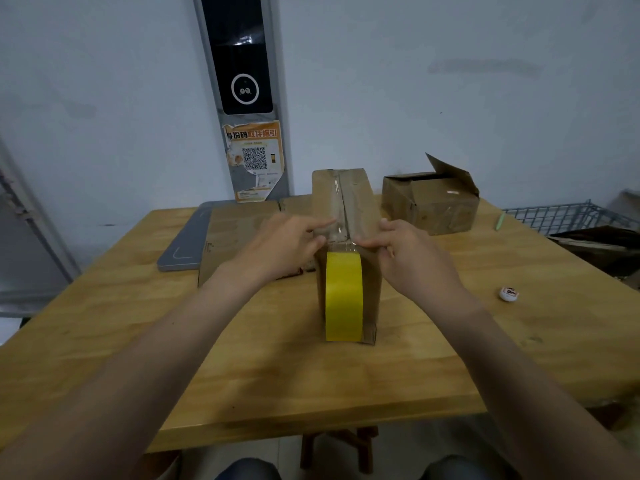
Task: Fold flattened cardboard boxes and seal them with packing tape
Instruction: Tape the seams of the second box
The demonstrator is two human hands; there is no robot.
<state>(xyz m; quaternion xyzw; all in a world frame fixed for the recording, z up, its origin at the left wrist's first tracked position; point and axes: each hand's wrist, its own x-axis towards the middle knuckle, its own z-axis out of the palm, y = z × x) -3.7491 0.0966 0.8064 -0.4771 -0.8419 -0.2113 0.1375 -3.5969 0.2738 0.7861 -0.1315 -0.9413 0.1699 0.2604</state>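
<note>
1. Cardboard box (pixel 360 216) stands upright at centre of wooden table (pixel 450 341), narrow end twd the person.
2. Clear tape strip (pixel 337 206) runs along the top seam, front to back, glossy & a bit wrinkled.
3. Yellow tape roll (pixel 343 296) hangs against box's near face, just below the top edge, w/ the strip leading up from it.
4. Left hand (pixel 284 247) at near-left top corner: index finger laid straight on the strip, pressing; thumb against the front edge; nothing gripped.
5. Right hand (pixel 412 258) at near-right top corner: thumb & index tips closed in a pinch on the tape, just above the roll.
6. Flattened cardboard (pixel 235 237) lies behind the left hand, partly over a grey tray (pixel 185 240).
7. 2nd box (pixel 433 202), one flap up, sits back right, apart from the main one.
8. Green pen (pixel 499 221) & small round cap (pixel 508 293) lie near table's right edge.
</note>
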